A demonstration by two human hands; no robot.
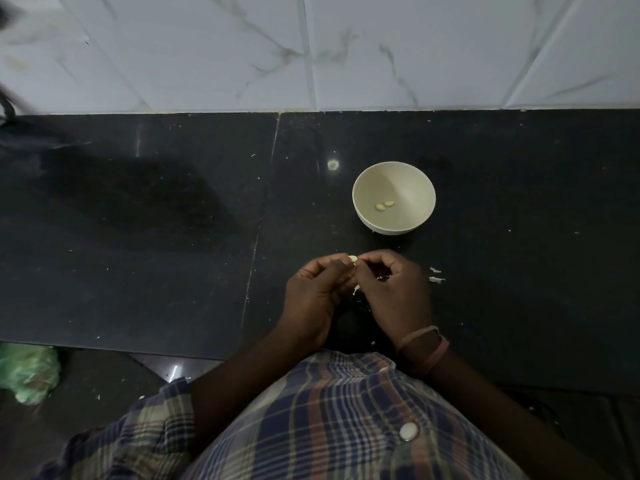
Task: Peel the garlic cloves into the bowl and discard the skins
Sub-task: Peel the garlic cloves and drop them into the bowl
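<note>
Dim, grainy — blurred, bowed edges

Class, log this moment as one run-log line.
step: peeling | hands: left hand and right hand pinch garlic clove | bowl: two peeled cloves | skins: on counter

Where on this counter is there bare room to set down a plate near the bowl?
Bare dark counter lies right of the bowl, and a wider stretch lies left of the slab seam. It is crowded in front of the bowl, where both hands work a garlic clove with skin scraps beside them.

Two peeled cloves (384,205) in pale bowl (360,209); third clove (353,259) pinched nearby
</note>
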